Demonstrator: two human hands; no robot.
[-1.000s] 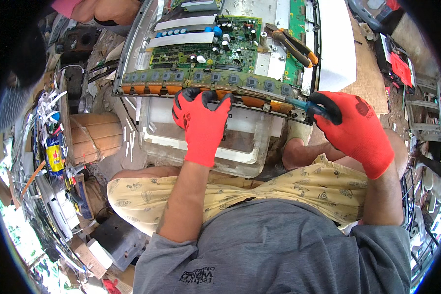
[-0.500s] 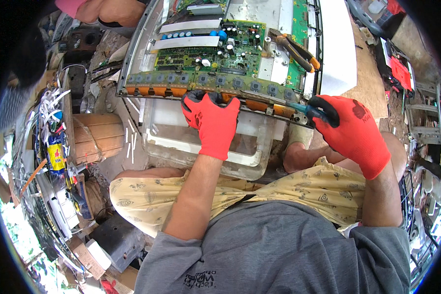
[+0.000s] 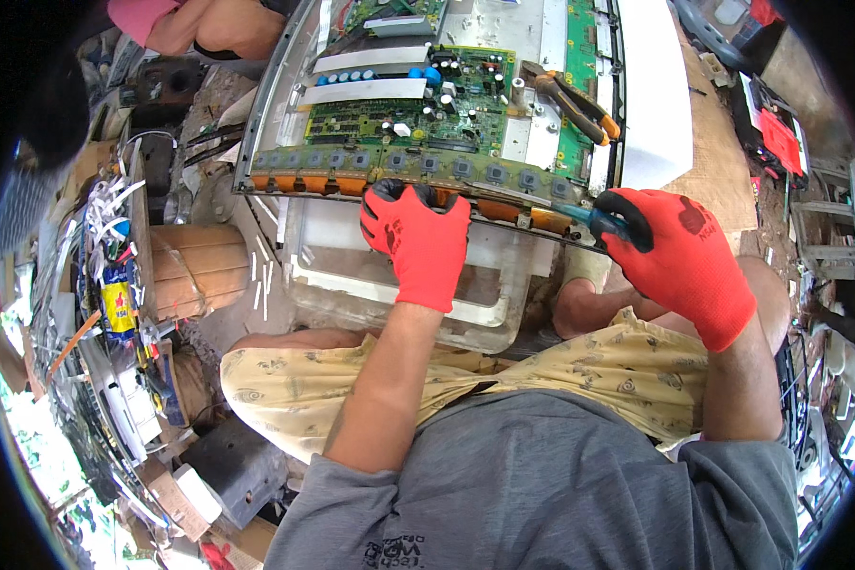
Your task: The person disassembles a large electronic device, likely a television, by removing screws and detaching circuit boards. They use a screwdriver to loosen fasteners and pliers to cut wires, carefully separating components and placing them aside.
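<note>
An opened flat electronic panel [image 3: 532,57] lies in front of me, its metal back covered with green circuit boards [image 3: 418,104]. Along its near edge runs a narrow strip board with orange flex tabs [image 3: 475,185]. My left hand [image 3: 420,242], in a red glove, grips that near edge with its fingertips on the strip. Further right, my gloved right hand [image 3: 679,256] is closed on a blue-handled tool [image 3: 584,218] whose tip touches the same edge.
Orange-handled pliers [image 3: 572,100] lie on the panel. A clear plastic bin [image 3: 399,285] sits under its near edge. A wooden stump [image 3: 190,271] and tangled wires and scrap [image 3: 104,285] lie at left. Another person's arm [image 3: 209,24] is at top left.
My left hand has slid to the right along the panel's near edge and closed its fingertips over it. The right hand with the tool has stayed at the edge.
</note>
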